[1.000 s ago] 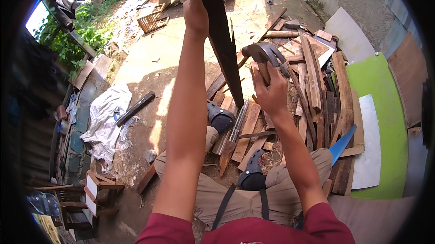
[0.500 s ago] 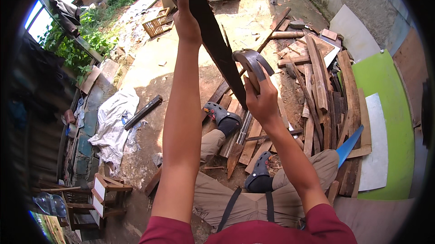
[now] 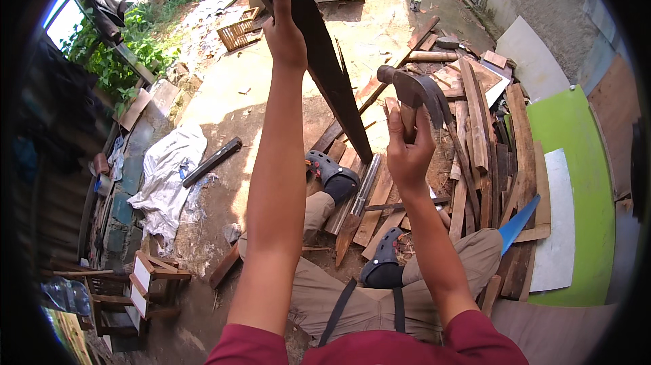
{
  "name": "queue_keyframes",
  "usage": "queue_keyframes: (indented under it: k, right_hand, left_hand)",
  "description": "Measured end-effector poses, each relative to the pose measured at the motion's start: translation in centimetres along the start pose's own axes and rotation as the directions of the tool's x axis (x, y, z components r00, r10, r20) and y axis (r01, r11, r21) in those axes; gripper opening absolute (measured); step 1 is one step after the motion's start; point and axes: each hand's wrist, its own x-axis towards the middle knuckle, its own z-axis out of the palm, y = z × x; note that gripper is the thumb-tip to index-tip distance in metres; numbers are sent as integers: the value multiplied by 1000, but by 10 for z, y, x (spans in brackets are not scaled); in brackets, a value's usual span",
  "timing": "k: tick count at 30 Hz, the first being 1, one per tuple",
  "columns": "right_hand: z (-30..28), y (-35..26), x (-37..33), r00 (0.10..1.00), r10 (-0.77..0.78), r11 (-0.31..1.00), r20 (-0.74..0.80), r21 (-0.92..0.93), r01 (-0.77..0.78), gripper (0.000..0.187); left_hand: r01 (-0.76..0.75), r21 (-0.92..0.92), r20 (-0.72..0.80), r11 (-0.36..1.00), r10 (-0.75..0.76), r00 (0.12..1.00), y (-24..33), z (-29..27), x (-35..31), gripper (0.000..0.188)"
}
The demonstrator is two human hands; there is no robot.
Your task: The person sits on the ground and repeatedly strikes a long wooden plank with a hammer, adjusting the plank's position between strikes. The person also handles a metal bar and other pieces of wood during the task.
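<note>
My left hand [image 3: 286, 36] grips a long dark wooden plank [image 3: 325, 70] from its left side, thumb lying along the wood. The plank slants from the top of the view down toward the ground between my feet, and a splinter stands off its right edge. Just right of the plank, apart from it, my right hand [image 3: 410, 151] is closed around the wooden handle of a claw hammer [image 3: 417, 90]. The hammer's dark metal head is up, its striking face toward the plank and its claw curving to the right. Most of the handle is hidden by my hand.
Scrap wood [image 3: 485, 134] is heaped at the right, beside a green panel [image 3: 566, 182]. A blue saw blade [image 3: 519, 222] shows by my right knee. To the left lie a white cloth [image 3: 166, 175], a dark bar [image 3: 211, 161] and a small wooden frame [image 3: 146, 290].
The hammer has moved right, away from the plank, and its head has turned. My left hand keeps its hold on the plank, which has hardly shifted.
</note>
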Motion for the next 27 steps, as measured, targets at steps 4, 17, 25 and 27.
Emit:
queue_keyframes:
  k: [4,17,25,27]
  right_hand:
    - [11,7,-10,999,31,999,-21,-30,-31,28]
    - [28,26,-25,979,197,979,-43,-42,-199,34]
    - [10,29,-6,955,198,953,-223,272,-134,33]
    - [20,35,-14,951,132,958,-281,283,-50,33]
  left_hand:
    - [1,17,10,1000,-1,1000,-3,0,6,70]
    - [-92,-36,-210,995,83,974,14,22,-11,62]
    - [-99,-55,-257,994,81,963,13,7,-4,61]
    - [-60,-81,-259,995,37,965,9,10,-9,62]
